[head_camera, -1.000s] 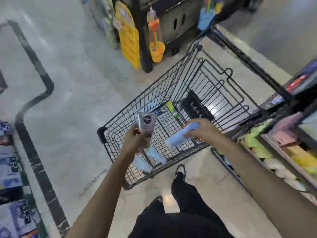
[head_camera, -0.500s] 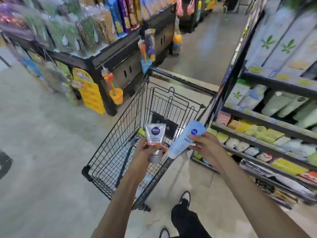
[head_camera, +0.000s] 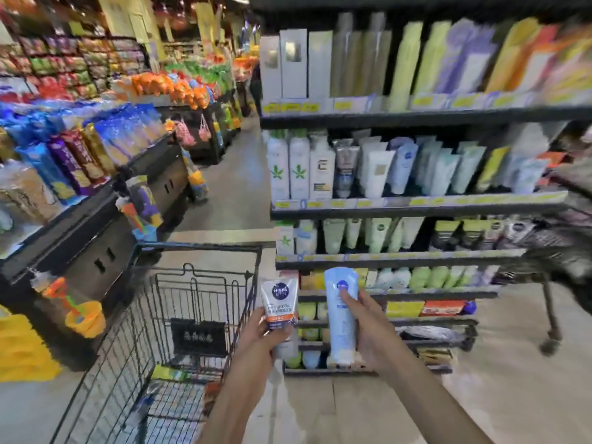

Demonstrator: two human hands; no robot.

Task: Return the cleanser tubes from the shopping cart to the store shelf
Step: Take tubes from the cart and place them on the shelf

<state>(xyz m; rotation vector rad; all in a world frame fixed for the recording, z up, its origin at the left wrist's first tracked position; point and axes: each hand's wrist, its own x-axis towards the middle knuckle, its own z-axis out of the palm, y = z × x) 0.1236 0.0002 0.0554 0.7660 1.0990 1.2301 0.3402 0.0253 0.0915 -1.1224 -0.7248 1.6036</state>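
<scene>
Pale-blue tube: a pale-blue tube (head_camera: 341, 318) is gripped around its lower half by the right hand (head_camera: 373, 339), index finger laid up the front; it is held upright, in front of the lower shelves.
White-and-orange tube: a white-and-orange tube (head_camera: 279, 307) is held upright in the left hand (head_camera: 261, 336), fingers curled round its lower part, just beside the pale-blue tube and apart from it.
Slip risk: each tube is held low, so either could tip or slide out on the reach to the shelf; this is a judgement.
Misplacement risk: many similar tubes stand in the rows, so a tube could be set in the wrong row, or neighbours knocked over as it is pushed in.
Labels in hand: "NIVEA MEN" in a dark roundel and "OIL CONTROL" above an orange band can be read on the white-and-orange tube; on the pale-blue tube only a small dark roundel is seen, its writing too small to tell.
Shopping cart: the shopping cart (head_camera: 198, 315) stands at the left, near the hands; items are still lying in its basket, blurred.
Store shelf: the store shelf (head_camera: 416, 208) stands beyond the hands; its yellow price tags cannot be read.
</scene>
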